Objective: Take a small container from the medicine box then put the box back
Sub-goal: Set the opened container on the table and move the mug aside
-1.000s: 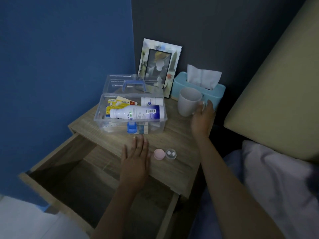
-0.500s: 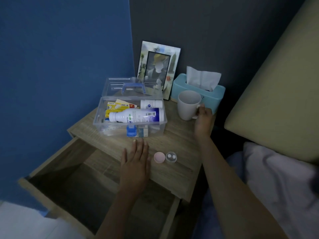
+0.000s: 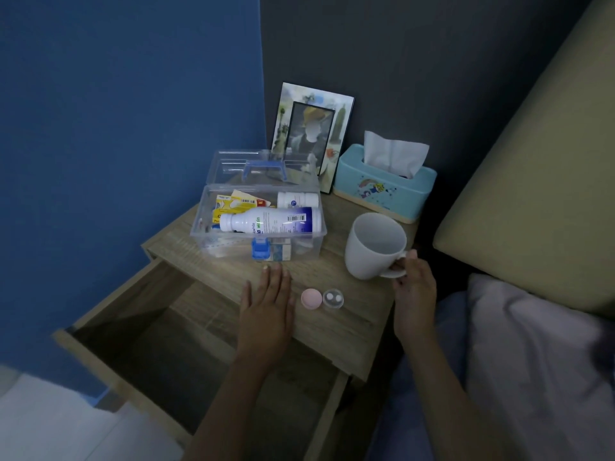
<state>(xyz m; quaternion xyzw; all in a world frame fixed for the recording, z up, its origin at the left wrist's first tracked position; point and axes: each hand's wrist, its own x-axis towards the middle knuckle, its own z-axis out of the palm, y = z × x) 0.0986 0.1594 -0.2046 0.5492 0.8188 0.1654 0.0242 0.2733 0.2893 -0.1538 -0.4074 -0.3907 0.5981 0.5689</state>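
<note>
Head view: right hand (image 3: 414,287) fingers gripping white ceramic mug (image 3: 374,246) handle, left hand (image 3: 268,314) flat, fingers spread, beside open clear plastic medicine box (image 3: 258,224).

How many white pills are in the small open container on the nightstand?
2, side by side in the clear small container on the nightstand, just right of its pink lid and near the left hand. None appear hidden.
</note>
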